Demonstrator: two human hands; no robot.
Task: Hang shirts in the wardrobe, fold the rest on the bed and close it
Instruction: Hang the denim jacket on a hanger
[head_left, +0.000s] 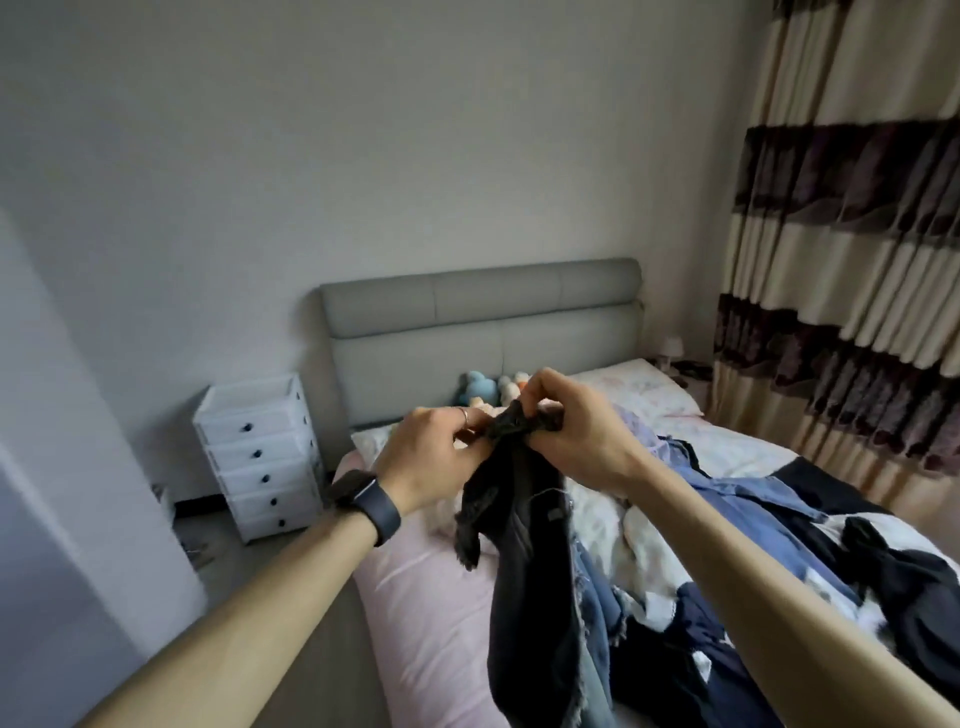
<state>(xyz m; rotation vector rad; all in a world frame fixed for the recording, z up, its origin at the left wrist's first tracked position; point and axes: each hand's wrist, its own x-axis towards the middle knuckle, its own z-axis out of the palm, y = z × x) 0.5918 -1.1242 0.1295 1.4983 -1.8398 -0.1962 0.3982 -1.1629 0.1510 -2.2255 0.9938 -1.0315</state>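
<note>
A dark, almost black garment (524, 551) hangs in the air over the bed (421, 613). My left hand (431, 457) and my right hand (566, 426) both pinch its bunched top edge, close together at chest height. Its lower part drapes down to the pink sheet and the frame's bottom edge. To the right on the bed lies a heap of clothes (769, 561): blue denim, navy, black and white pieces, tangled together. No wardrobe is in view.
A grey padded headboard (483, 322) stands behind soft toys (480, 387) and a floral pillow (631, 387). A white drawer unit (260, 452) stands on the floor left of the bed. Striped curtains (852, 249) hang at the right. A white panel (62, 467) fills the left edge.
</note>
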